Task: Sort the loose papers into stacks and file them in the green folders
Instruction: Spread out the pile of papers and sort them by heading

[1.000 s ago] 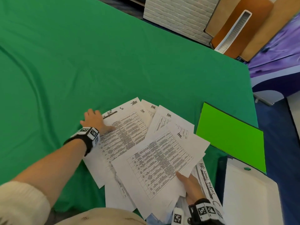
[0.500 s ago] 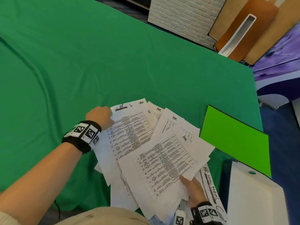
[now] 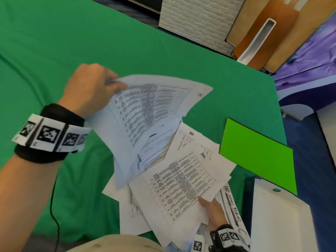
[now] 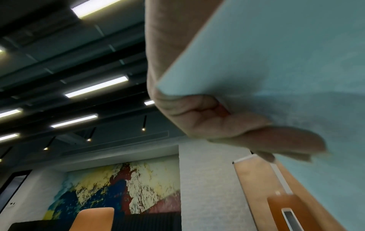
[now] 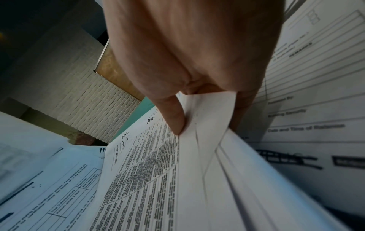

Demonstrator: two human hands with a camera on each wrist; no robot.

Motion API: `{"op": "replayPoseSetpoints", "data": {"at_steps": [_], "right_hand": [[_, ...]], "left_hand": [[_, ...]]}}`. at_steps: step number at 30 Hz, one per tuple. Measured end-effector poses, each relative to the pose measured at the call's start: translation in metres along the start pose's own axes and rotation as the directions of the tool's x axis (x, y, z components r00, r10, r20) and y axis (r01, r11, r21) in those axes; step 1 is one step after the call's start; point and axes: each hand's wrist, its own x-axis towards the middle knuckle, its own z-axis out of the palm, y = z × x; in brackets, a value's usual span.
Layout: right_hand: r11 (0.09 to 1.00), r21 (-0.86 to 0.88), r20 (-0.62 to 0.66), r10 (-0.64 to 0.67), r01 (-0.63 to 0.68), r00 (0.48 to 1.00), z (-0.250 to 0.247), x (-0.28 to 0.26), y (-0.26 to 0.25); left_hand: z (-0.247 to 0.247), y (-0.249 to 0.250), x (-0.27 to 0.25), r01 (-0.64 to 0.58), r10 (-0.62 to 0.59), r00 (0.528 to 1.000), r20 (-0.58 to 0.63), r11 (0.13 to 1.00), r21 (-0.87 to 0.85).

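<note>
Our left hand [image 3: 91, 88], in the upper left of the head view, pinches the far corner of a printed sheet [image 3: 145, 110], thumb over the top and fingers curled beneath, as the left wrist view confirms; the sheet is raised off the table and bowed, its long axis running from the hand toward the lower centre, where its low end meets the heap. Our right hand [image 3: 212, 210], at the lower right of the frame, clamps the near edge of a fanned bundle of papers [image 3: 181, 182], thumb on top and fingers under, several marked "HR" in pen. More loose sheets [image 3: 134, 206] lie half buried under that bundle on the green tablecloth [image 3: 72, 42]. The green folder [image 3: 258, 155] lies flat and closed right of centre, just beside the bundle's upper edge and to the right of both hands; the right hand is much the nearer, the left well apart across the whole heap. So we judge that the raised sheet must travel rightward across the pile to join a stack, or go down on the bare cloth to the left. The raised sheet is blurred and its heading unreadable, so we cannot tell its category. A white board [image 3: 278, 220] at the lower right overlaps the folder's near corner; it may be another folder lying open
</note>
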Motion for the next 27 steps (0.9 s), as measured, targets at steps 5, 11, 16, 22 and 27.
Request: {"op": "replayPoseSetpoints", "data": {"at_steps": [5,11,16,22,27], "right_hand": [[1.000,0.010,-0.004,-0.004,0.004,1.000,0.001,0.003,0.002],[1.000,-0.002,-0.008,-0.009,0.009,1.000,0.002,0.001,0.003],[0.990,-0.123,-0.158,-0.094,0.075,0.983,0.007,-0.028,-0.016],[0.918,0.130,-0.332,-0.317,0.376,0.888,0.003,-0.063,-0.067],[0.759,0.604,-0.050,-0.267,0.242,0.962,-0.013,-0.081,-0.097]], "left_hand": [[-0.032,0.012,-0.001,-0.059,-0.053,0.948,-0.314,0.939,-0.338],[-0.014,0.000,0.011,-0.025,-0.196,0.956,-0.216,0.683,-0.730],[0.040,-0.007,0.000,0.251,-0.258,0.957,0.130,0.517,-0.819],[0.111,-0.008,-0.027,0.518,-0.298,0.855,0.424,0.444,-0.731],[0.157,-0.021,-0.051,0.625,-0.276,0.776,0.567,0.457,-0.633]]}}
